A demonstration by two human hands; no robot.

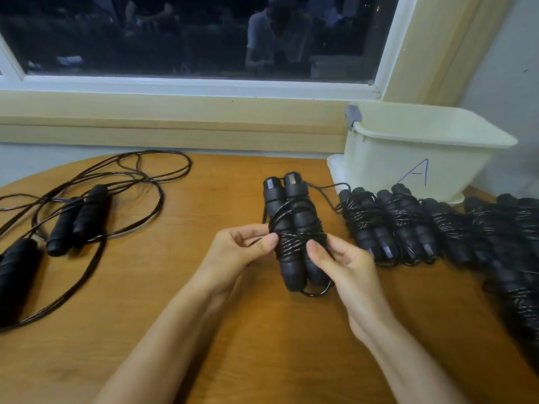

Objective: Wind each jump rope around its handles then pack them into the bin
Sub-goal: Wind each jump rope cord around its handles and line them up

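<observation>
Between my hands is a black jump rope (293, 225), its two handles side by side with the cord coiled around their middle. My left hand (242, 249) pinches the coils from the left. My right hand (341, 263) grips the bundle from the right, thumb on the cord. A short loop of cord hangs below the handles. To the right lie several wound jump ropes (408, 225) in a row. The cream bin (420, 150), marked with a blue "A", stands at the back right. Unwound jump ropes (78, 217) sprawl at the left.
Everything rests on a round wooden table (204, 301). A window sill and a dark window run along the back. The loose cords at the left loop widely toward the table's far edge.
</observation>
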